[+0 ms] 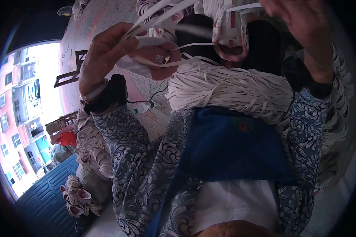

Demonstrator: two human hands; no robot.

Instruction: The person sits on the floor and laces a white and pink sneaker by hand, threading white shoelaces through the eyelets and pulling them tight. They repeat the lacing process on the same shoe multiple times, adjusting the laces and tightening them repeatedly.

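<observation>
My left hand [108, 51] is raised at the upper left, its fingers closed on several flat white shoelaces [156, 14] that fan up and to the right. At the top right my right hand [302, 21] is partly cut off by the picture's edge. Its fingers are closed at the end of a white shoelace [245, 7] that runs to a white and pink shoe upper [230, 37] in the top middle. A thick bundle of white shoelaces [229, 91] lies across my lap. Near my left hand is a pink and white shoe piece [152, 67] with a small label.
A clear plastic bottle [143, 107] lies on the patterned floor left of my lap. Strung bunches of shoe uppers [79, 196] sit at the lower left, with more pale pieces [338, 102] at the right. A bright doorway [31, 114] opens on the left, beside a dark blue panel [47, 197].
</observation>
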